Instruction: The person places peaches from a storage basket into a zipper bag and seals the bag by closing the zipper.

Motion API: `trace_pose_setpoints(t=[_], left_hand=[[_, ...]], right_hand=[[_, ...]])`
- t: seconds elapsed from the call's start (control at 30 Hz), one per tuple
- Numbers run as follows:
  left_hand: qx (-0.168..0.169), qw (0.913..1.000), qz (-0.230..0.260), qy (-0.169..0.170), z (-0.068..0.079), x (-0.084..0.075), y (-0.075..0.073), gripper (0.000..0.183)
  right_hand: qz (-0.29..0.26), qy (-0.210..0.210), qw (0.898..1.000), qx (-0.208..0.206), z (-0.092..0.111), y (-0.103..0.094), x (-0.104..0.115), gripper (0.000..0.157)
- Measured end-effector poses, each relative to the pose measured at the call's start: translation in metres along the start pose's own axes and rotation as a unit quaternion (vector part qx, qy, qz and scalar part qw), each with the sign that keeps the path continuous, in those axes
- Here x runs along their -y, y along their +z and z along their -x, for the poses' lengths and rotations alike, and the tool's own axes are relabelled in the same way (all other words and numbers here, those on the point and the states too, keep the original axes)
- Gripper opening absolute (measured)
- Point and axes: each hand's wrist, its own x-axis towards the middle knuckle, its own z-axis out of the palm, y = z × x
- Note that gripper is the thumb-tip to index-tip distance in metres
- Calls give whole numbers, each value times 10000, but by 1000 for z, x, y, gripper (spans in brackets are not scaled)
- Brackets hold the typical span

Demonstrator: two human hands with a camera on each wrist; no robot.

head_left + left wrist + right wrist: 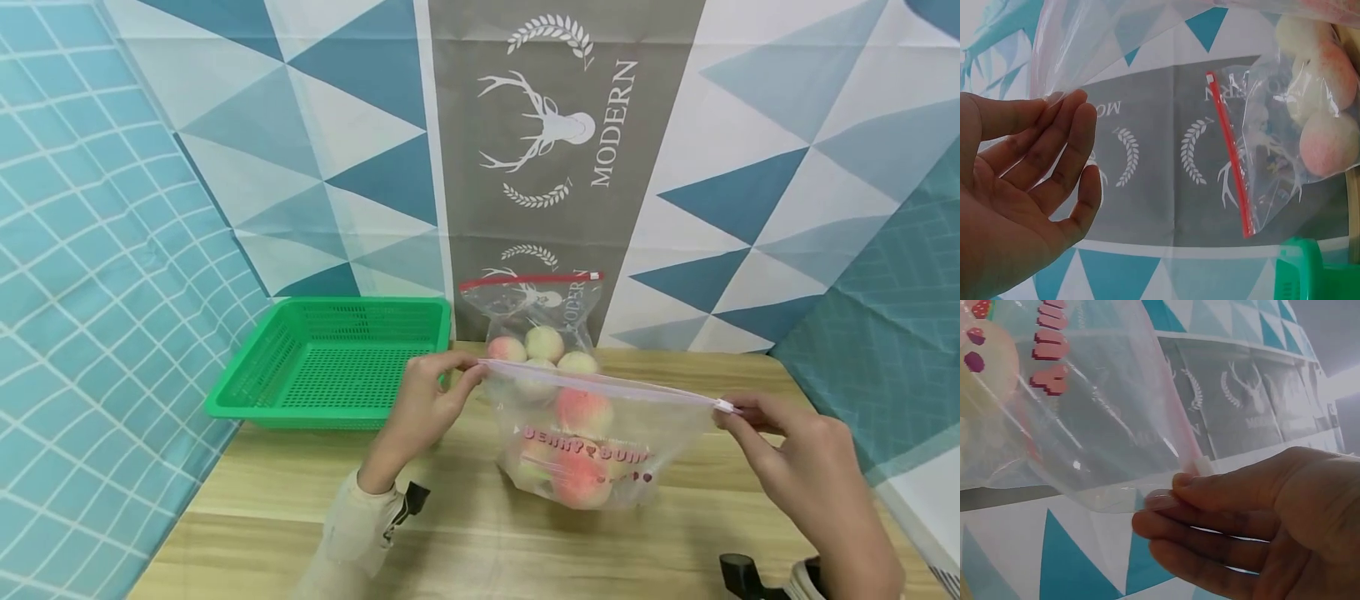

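A clear zip bag (645, 412) with a pale pink zip strip and pink printed lettering hangs between my hands, several peaches (583, 475) at its bottom. Its top edge is drawn out in a line that dips toward the right. My left hand (423, 408) pinches the left top corner between thumb and fingertips. At the right top corner, my right hand (806, 458) pinches the bag's end right by the white slider (723, 406). In the right wrist view, thumb and forefinger meet on the film below the pink strip (1182, 428).
Behind the held bag stands another clear bag with a red zip (525, 281), holding several peaches (543, 343). A green plastic basket (300, 414) with slotted walls sits at the back left of the wooden table (480, 550). Patterned cloths (360, 150) hang behind and beside the table.
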Motion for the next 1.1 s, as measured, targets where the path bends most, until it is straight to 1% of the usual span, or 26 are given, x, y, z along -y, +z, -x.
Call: trace_pose_setpoints(t=[0.1, 0.27, 0.33, 0.47, 0.6, 0.7, 0.8, 0.87, 1.0, 1.1], left_hand=[[138, 9998, -128, -68, 0, 0, -1, 10], [619, 9971, -385, -202, 1, 3, 2, 13], [748, 9960, -401, -275, 2, 3, 2, 14], [841, 9953, -326, -340, 1, 3, 3, 14], [903, 9953, -247, -263, 0, 3, 5, 13], [848, 9957, -341, -144, 0, 2, 7, 12], [684, 9965, -480, 30, 0, 0, 7, 11], [554, 9970, -519, 178, 0, -2, 6, 14], [326, 9957, -638, 584, 1, -13, 4, 18], [170, 9921, -814, 938, 2, -25, 3, 19]], right_hand=[[-27, 71, 9999, 90, -2, 4, -3, 26], [-170, 328, 9972, 650, -3, 10, -8, 20], [-216, 400, 9958, 790, -3, 12, -9, 18], [-148, 377, 9956, 851, -4, 12, -12, 17], [-47, 290, 9956, 892, -6, 12, -13, 16], [-71, 325, 9948, 964, -6, 10, -14, 13], [-167, 302, 9944, 996, -6, 8, -13, 12], [-175, 246, 9945, 1006, -5, 6, -12, 12], [-211, 141, 9939, 1078, -5, 4, -5, 12], [-264, 34, 9934, 1118, -5, 3, 4, 12]])
